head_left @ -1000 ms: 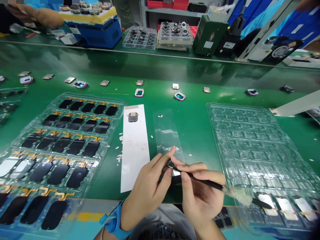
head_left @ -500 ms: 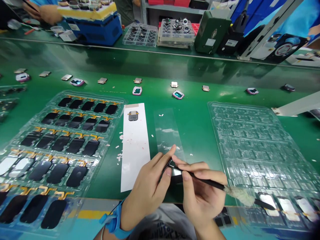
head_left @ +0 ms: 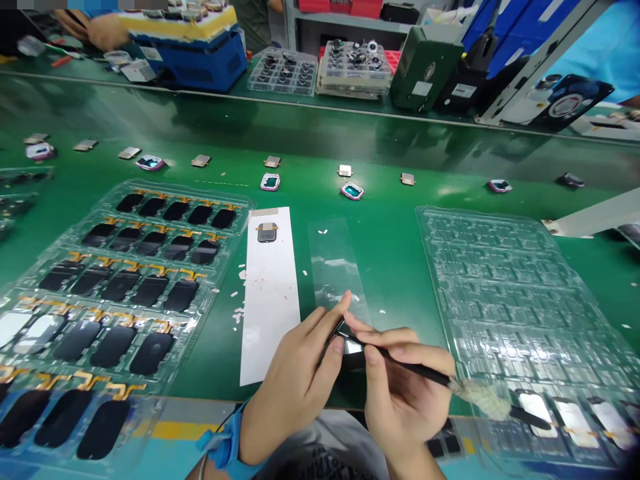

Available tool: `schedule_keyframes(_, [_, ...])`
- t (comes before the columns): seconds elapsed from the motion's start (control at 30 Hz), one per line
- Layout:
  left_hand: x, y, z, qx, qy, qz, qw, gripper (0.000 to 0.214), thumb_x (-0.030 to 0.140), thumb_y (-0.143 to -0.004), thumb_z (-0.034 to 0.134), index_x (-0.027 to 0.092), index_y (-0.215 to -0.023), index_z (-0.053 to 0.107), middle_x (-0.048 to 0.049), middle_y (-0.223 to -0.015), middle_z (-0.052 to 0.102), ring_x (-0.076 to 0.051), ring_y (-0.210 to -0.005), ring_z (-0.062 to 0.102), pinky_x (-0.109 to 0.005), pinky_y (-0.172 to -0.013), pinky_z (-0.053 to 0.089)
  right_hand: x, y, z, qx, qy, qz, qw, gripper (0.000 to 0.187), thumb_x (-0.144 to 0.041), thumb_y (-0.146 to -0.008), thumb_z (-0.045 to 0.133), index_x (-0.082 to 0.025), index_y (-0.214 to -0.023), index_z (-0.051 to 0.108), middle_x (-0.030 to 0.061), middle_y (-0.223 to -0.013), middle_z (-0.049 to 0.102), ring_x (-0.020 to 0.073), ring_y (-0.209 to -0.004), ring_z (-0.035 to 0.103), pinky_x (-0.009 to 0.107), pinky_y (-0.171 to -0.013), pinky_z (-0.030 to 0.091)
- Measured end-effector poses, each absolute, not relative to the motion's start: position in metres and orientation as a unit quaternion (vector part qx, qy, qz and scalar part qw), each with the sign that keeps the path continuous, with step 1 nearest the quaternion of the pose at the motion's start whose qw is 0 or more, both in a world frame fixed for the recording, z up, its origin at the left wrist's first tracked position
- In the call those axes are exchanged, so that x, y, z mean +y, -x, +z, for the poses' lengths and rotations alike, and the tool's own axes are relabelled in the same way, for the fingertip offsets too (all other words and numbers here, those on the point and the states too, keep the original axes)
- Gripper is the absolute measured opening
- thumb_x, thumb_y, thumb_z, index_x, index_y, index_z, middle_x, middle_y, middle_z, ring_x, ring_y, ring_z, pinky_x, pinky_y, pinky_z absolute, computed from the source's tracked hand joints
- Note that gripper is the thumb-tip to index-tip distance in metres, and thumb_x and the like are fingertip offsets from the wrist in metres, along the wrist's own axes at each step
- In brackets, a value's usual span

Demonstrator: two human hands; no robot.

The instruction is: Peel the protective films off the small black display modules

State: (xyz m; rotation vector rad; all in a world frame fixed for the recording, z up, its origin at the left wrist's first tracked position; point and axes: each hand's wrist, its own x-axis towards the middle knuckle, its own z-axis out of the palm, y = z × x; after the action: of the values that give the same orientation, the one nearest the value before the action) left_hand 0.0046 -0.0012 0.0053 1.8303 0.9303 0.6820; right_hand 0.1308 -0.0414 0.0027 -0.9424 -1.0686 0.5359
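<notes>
Near the front edge, my left hand (head_left: 305, 367) is closed on a small dark screen module (head_left: 353, 345), mostly covered by my fingers. My right hand (head_left: 410, 373) pinches a slim black pointed tool (head_left: 423, 369) with pale tape (head_left: 483, 395) wrapped around its shaft. Its tip meets the module's edge between my two hands; the exact contact is hidden. Just beyond lies a clear plastic strip (head_left: 333, 257). A white paper strip (head_left: 270, 300) is left of my left hand, carrying one screen module (head_left: 267, 233) at its far end.
At left, a clear tray (head_left: 193, 320) holds rows of black screens with orange flex cables. Another clear tray (head_left: 495, 287) at right has several pale-faced screens in its near row. Small parts and watch cases (head_left: 353, 191) line the green belt. A white bar (head_left: 595, 210) juts in from the right.
The parts on the belt have shifted slightly left. My hands have barely moved; a little more of the module's shiny face shows between them.
</notes>
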Motion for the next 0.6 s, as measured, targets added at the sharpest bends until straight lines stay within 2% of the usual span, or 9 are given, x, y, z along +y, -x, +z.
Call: schedule_keyframes(0.6, [0.0003,-0.0066,0.0053,0.389,-0.759,0.260,0.454,0.050,0.026,-0.104,0.030,0.028,-0.154,0.030,-0.0085,-0.115,0.062,-0.021,-0.096,0.060,-0.037,-0.092,0.050,-0.0410,-0.1320,0.0034,-0.498,0.445,0.214,0.713,0.029,0.003,-0.089,0.052,-0.022,-0.102,0.048,0.0034,-0.092,0.066,0.0204,-0.097,0.072,0.042,-0.083,0.066])
